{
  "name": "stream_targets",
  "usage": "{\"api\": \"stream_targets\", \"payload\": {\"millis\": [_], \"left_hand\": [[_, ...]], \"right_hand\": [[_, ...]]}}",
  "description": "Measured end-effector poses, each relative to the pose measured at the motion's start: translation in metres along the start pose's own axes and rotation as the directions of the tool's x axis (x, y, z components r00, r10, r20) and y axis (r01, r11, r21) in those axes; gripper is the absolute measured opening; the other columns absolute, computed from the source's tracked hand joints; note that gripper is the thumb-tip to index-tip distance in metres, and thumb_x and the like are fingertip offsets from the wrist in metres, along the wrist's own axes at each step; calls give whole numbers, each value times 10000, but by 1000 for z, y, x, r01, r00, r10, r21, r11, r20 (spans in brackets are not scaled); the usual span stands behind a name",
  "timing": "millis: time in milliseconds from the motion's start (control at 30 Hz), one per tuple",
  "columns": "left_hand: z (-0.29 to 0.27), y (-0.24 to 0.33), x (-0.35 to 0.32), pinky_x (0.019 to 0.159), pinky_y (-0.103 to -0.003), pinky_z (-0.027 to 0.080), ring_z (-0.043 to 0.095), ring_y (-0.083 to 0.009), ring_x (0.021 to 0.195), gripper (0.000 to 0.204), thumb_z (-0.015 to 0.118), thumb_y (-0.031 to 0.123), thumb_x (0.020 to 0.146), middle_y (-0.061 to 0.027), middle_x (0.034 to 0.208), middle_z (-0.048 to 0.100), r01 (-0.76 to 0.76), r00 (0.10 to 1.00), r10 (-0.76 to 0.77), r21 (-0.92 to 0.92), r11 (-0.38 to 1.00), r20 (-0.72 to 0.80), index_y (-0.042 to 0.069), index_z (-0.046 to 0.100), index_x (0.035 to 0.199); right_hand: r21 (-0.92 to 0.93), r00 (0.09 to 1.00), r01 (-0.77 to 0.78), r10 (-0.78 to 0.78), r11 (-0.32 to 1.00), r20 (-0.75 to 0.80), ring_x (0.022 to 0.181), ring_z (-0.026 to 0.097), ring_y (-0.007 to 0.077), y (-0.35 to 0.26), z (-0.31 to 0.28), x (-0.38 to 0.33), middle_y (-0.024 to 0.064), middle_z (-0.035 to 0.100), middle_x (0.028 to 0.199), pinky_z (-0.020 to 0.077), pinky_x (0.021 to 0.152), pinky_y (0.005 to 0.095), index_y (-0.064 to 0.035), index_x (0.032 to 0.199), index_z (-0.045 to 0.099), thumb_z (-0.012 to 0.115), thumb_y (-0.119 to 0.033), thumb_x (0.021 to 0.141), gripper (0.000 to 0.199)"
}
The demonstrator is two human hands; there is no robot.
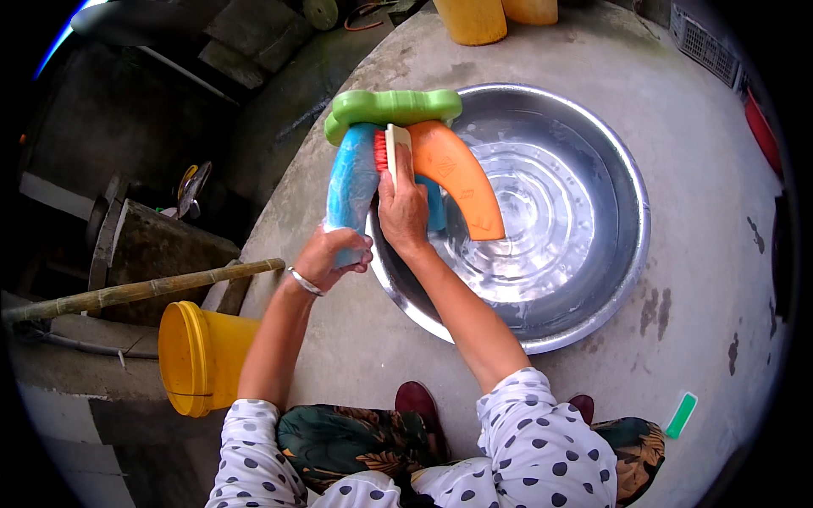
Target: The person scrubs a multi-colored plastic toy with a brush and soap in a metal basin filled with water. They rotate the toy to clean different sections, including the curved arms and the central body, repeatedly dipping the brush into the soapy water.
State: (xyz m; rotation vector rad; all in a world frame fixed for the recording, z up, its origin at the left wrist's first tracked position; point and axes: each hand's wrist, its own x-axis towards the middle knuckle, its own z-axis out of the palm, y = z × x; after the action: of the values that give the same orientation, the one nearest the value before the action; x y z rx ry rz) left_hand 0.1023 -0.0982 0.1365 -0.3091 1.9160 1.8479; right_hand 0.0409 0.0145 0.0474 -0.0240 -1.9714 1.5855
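A plastic stool with a green seat [394, 106] is held tilted over the left part of a wide metal basin [611, 245] with clear water in it. Its blue leg [351, 173] is streaked with white suds; an orange leg [461, 182] points toward the basin's middle, and another blue leg shows partly behind my right wrist. My left hand [329, 256] is wrapped around the lower end of the sudsy blue leg. Closed on a scrub brush [393, 146] with a pale back and red bristles, my right hand [404, 210] presses it against that leg's inner side.
At the left stands a yellow bucket [212, 356], with a bamboo pole [152, 288] above it. Two yellow containers [472, 21] are at the far edge. A grey crate [703, 46] and a red basin [762, 131] sit far right. A green piece [681, 415] lies on the concrete.
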Motion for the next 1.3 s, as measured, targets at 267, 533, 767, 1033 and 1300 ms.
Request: {"api": "stream_targets", "payload": {"millis": [267,533,767,1033,1300], "left_hand": [[-5,-7,4,512,-310,450,576,-192,627,331,574,58,711,-102,778,571,20,1000,-18,-96,995,23,-3,508,1029],[2,-12,1,520,-257,442,556,-160,619,274,582,113,704,-78,764,575,-17,1000,18,-46,999,21,10,563,957],[-4,-18,5,535,-270,456,572,-168,624,262,565,103,722,-79,787,599,-37,999,37,-24,999,1,2,569,963],[-12,-20,1,542,-269,468,594,-172,642,202,596,120,744,-81,770,609,-39,997,42,-36,999,66,12,586,915],[-8,-24,5,636,-297,509,619,-172,775,373,621,268,848,-70,930,616,-78,978,148,-397,914,147,50,522,1133]], "right_hand": [[85,989,43,-54,995,136,1057,557,407,13,-2,1,183,454,1375,444,800,453,-23,1386,369,499,-209,912,526],[158,988,-1,-24,988,151,1019,565,428,17,-6,-7,232,451,1356,435,862,464,18,1383,365,441,-169,929,496],[-7,966,215,-212,977,149,868,580,385,-4,-14,-44,185,434,1396,438,774,390,-16,1396,389,515,-190,897,544],[51,810,537,-531,842,249,916,565,361,-5,-30,-32,149,448,1397,445,795,390,-47,1391,414,515,-191,904,518],[117,758,543,-545,832,359,1009,571,319,3,-55,-28,190,417,1416,414,837,374,9,1381,404,506,-151,915,503]]}}
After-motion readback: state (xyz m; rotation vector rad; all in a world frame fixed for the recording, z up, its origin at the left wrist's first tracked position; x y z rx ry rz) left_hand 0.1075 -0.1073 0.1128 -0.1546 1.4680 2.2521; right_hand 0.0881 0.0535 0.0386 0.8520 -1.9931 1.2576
